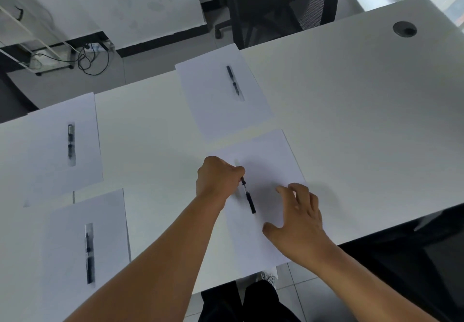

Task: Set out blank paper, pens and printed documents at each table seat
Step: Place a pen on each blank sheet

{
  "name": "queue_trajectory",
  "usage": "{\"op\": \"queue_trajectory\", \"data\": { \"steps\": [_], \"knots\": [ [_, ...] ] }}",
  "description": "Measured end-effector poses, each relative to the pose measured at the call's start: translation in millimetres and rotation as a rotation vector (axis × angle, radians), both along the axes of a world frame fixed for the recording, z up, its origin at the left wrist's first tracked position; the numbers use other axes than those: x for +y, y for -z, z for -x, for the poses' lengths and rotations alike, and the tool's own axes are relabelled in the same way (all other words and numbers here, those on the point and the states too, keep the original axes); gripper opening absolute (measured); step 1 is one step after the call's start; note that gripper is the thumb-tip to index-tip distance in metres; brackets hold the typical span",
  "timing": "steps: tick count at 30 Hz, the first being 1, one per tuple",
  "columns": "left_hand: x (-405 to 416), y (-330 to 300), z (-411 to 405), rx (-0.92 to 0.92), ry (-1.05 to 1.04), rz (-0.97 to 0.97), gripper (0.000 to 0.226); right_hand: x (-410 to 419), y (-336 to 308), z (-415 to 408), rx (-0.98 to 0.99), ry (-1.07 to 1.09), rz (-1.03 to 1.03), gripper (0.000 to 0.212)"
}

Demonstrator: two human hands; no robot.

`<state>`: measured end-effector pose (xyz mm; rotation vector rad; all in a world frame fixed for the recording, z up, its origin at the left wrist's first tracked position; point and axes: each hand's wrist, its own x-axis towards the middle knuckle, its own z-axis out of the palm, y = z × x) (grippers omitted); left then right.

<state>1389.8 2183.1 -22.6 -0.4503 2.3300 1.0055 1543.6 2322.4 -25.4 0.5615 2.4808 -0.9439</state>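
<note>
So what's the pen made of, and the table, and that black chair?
The pen that the left hand pinches looks like plastic: a dark barrel with a clear part near the hand. The table has a smooth, matte white top, probably laminate; what is underneath can't be told. The chair back looks like black mesh: fine holes show at its edge.

white table (pixel 351 110), white paper (pixel 263 156), black pen (pixel 249 200), black chair (pixel 271 3)

Left hand (pixel 217 178) pinches pen (pixel 249 197) over paper (pixel 271 161).
</note>
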Motion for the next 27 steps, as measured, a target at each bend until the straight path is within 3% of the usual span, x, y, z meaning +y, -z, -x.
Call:
{"op": "queue_trajectory", "data": {
  "steps": [10,27],
  "knots": [
    [5,17,8,-0.008,0.036,0.066,0.035,8,26,-15,0.032,-0.122,-0.188,0.095],
    [11,25,9,0.025,0.092,0.18,0.034,11,35,-21,0.08,-0.158,-0.249,0.093]
  ]
}}
